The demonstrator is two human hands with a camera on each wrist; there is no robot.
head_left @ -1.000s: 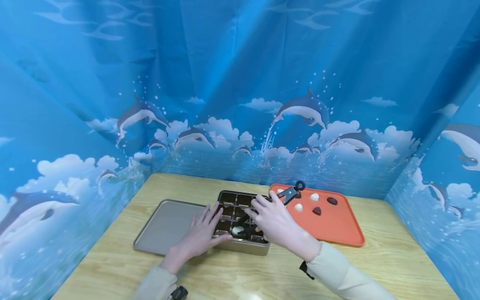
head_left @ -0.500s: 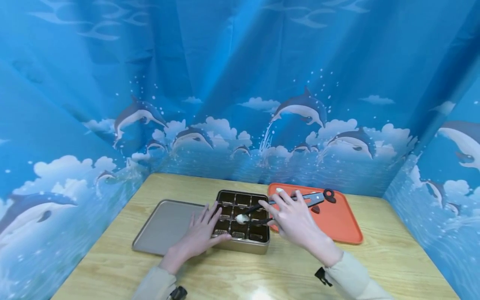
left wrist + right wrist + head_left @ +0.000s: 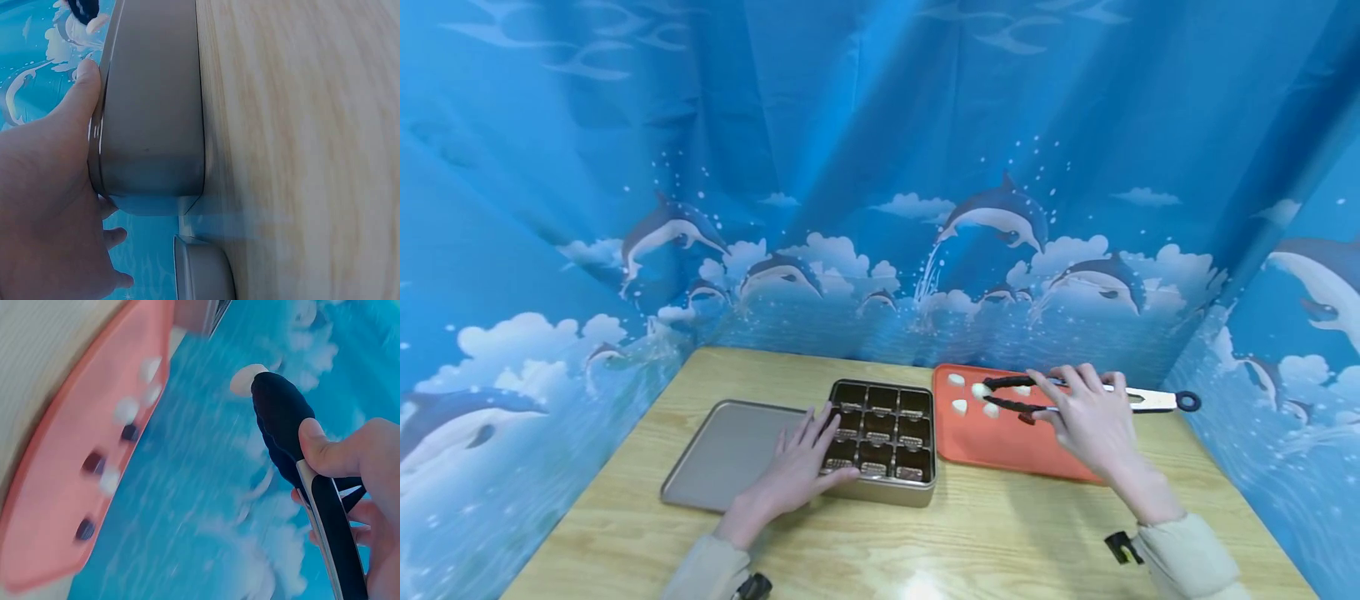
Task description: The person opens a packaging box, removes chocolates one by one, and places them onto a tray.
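My right hand [image 3: 1093,425] grips a pair of kitchen tongs [image 3: 1153,401] with black tips and metal handles. Between the tips, a small white piece [image 3: 245,381], like a chocolate, is held raised above the orange tray [image 3: 1015,446]. My left hand [image 3: 797,467] rests on the left side of a metal box [image 3: 880,492], its fingers straight and spread, the thumb along the near rim [image 3: 87,78]. The box has a dark divided insert with several square compartments [image 3: 878,427], where no pieces show. Part of the tray is behind the right hand and tongs.
Several white pieces [image 3: 959,407] and dark brown pieces [image 3: 94,462] lie spread on the orange tray, right of the box. A flat grey metal lid or tray [image 3: 722,458] lies left of it. A blue dolphin curtain [image 3: 880,208] closes off the table's back.
My right hand has moved right with the tongs, carrying the white piece up from inside the box to above the orange tray. The left hand stays on the box.
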